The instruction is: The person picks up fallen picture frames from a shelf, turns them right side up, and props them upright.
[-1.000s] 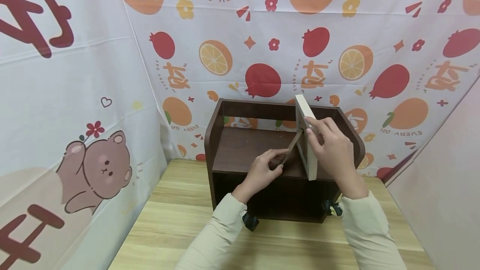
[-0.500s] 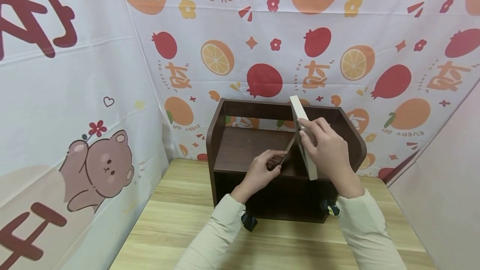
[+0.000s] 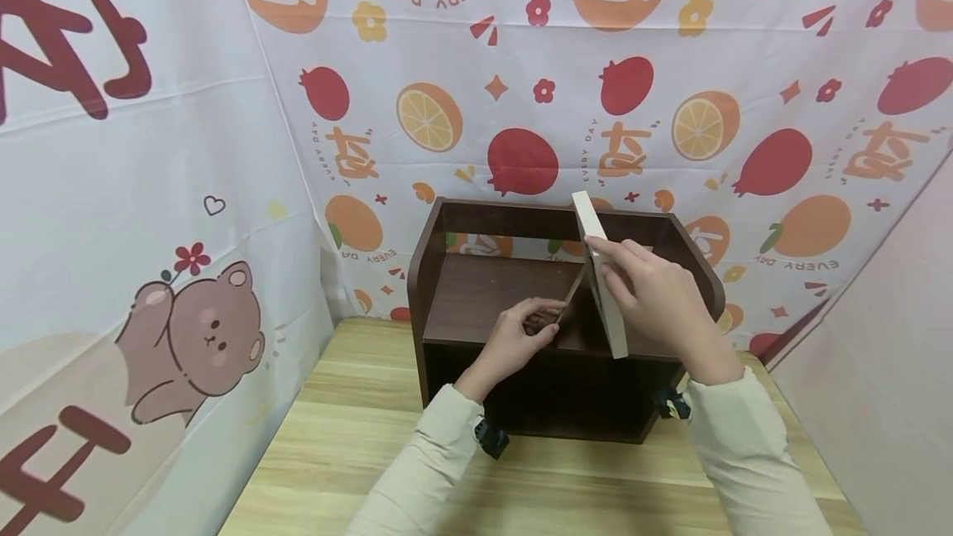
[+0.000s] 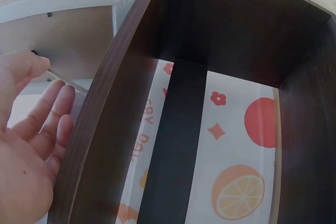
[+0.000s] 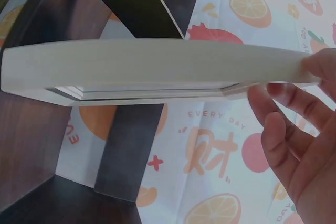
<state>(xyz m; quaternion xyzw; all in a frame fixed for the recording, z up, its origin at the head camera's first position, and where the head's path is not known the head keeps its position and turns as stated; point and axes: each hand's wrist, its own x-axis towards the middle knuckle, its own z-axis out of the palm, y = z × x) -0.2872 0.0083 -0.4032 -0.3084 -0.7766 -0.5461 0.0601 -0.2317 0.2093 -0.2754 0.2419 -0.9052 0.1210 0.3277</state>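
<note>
A white picture frame (image 3: 606,296) stands on edge on the upper board of a dark brown desk shelf (image 3: 476,296), tilted to the left at its top. My right hand (image 3: 663,296) grips the frame's upper part, thumb on one side and fingers on the other; the right wrist view shows this hand (image 5: 310,145) at one end of the frame (image 5: 147,64). Swung out from the frame's back is its support leg (image 3: 572,294), which my left hand (image 3: 517,337) pinches by its free end. In the left wrist view the frame's brown backing (image 4: 79,38) faces the left hand (image 4: 31,145).
The shelf has raised side panels (image 3: 424,271), a back rail (image 3: 506,219) and a dark lower compartment (image 3: 566,395). It stands on a light wood-grain table (image 3: 335,437). Fruit-print cloth (image 3: 521,64) hangs close behind, and a bear-print cloth (image 3: 246,147) at the left.
The frame's top has tilted further left, towards the support leg. My right hand shifted left with it and then slightly back right; the left hand has hardly moved.
</note>
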